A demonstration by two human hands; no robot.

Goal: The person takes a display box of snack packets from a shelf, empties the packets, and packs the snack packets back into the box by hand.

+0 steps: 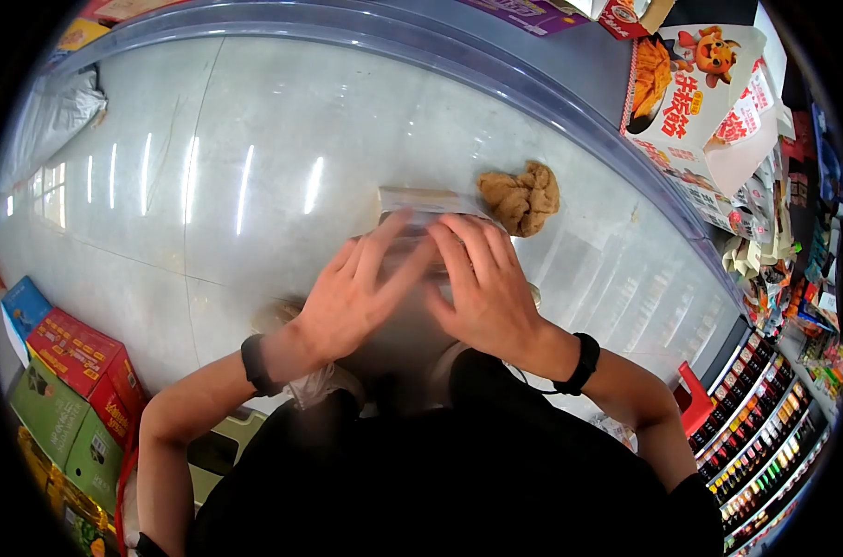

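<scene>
Below me, a pale box-like thing (419, 198) shows its far edge just past my fingertips. Most of it is hidden by my hands and blurred, so I cannot tell its exact kind. My left hand (361, 288) reaches over its left part, fingers stretched and apart, smeared by motion. Over the right part is my right hand (484, 286), its fingers extended and a little spread, thumb pointing inward. Whether the fingertips press on the thing is unclear. A crumpled brown cloth (523, 198) lies on the floor just beyond my right fingertips.
Glossy grey floor tiles (282, 121) surround me. A curved shelf edge (533, 74) runs along the far side, with an open snack carton (690, 93) at right. Red boxes (83, 362) and green boxes (64, 418) stand at left. Stocked racks (755, 436) are at lower right.
</scene>
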